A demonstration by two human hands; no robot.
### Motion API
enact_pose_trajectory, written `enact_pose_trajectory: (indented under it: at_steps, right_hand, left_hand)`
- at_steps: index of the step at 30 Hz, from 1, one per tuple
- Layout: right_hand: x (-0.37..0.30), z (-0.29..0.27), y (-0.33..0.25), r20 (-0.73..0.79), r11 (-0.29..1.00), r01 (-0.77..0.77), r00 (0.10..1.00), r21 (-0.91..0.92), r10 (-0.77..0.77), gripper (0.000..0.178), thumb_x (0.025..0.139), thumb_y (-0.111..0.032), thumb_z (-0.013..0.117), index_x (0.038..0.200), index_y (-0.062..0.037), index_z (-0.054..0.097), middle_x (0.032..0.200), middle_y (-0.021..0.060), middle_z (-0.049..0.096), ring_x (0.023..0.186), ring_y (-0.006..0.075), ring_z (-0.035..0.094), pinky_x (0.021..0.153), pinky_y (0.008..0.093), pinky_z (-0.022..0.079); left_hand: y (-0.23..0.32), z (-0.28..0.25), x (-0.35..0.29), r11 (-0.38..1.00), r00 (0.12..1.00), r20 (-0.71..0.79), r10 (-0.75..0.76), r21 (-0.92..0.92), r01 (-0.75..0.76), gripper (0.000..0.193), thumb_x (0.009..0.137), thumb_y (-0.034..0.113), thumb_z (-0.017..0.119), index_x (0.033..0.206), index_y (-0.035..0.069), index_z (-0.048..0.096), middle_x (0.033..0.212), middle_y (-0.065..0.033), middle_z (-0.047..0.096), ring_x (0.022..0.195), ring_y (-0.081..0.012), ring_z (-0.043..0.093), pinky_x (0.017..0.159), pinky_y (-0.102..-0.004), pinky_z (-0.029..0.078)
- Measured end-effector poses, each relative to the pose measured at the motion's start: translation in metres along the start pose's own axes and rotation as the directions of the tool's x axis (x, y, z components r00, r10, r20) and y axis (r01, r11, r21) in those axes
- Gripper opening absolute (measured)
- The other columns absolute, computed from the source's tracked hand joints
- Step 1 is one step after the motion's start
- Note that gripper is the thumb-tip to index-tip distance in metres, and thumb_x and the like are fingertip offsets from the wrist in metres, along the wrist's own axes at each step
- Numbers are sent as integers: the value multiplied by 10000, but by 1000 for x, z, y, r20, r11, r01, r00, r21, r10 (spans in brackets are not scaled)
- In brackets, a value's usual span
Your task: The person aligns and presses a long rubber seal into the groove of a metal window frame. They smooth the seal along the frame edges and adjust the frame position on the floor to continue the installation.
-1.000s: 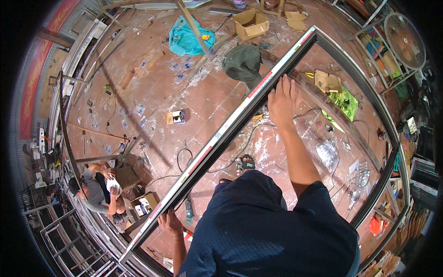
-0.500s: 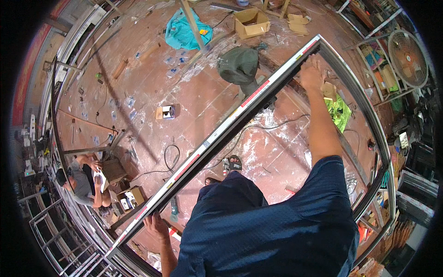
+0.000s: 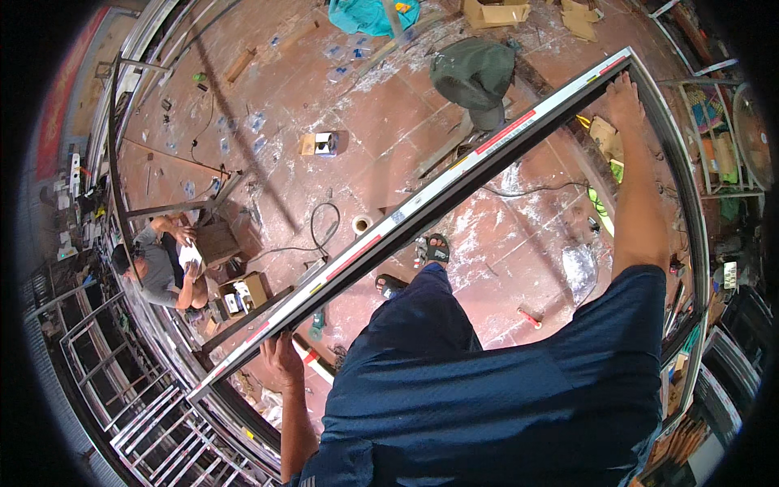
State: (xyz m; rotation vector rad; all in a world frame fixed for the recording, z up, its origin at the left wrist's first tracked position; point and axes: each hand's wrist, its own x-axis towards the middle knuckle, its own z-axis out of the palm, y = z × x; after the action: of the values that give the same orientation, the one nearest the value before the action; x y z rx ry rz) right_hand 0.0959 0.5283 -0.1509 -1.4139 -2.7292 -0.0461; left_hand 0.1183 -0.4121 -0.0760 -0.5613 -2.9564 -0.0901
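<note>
A large rectangular metal frame [image 3: 422, 199], dark with white and red protective film along its bar, slants across in front of me. Its side bars run back past both sides of my body. Near the lower-left end of the bar, my left hand [image 3: 282, 359] has its fingers curled over the inner edge. My right hand [image 3: 626, 104] grips the same bar close to its far right corner, with the arm stretched out. Part of the frame is hidden behind my body and dark blue clothes.
A co-worker [image 3: 162, 268] crouches at the left with a white piece in hand, beside a cardboard box [image 3: 243, 296]. A dark green cloth-covered object [image 3: 472, 75], a tape roll [image 3: 361, 225] and a cable [image 3: 324, 227] are on the floor. Metal frames [image 3: 154, 422] stand lower left.
The frame and both hands sit farther right in the picture, still gripped. Floor things have shifted up and right, my feet too. The tape roll has come into sight beside the bar.
</note>
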Motion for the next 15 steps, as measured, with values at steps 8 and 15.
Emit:
enact_pose_trajectory:
  at_steps: [8, 15]
  right_hand:
    - [-105, 3, -64, -146, 997, 69, 987, 30, -64, 615, 1129, -386, 435, 1640, -58, 538, 1793, 114, 401, 1652, 351, 367, 1327, 611, 302]
    - [-261, -18, -167, -256, 975, 139, 962, 175, -91, 600, 1140, -334, 503, 1623, 21, 525, 1767, 174, 421, 1616, 383, 413, 1303, 573, 354]
  left_hand:
    - [-18, 8, -5, 995, 996, -37, 81, -49, -83, 187, 895, 18, 773, 1067, 92, 785, 1123, -185, 727, 1058, -468, 685, 894, -561, 556]
    - [-25, 12, -5, 978, 974, -128, 185, -75, -195, 178, 911, -20, 767, 1049, 89, 795, 1116, -173, 747, 1007, -435, 709, 854, -553, 554]
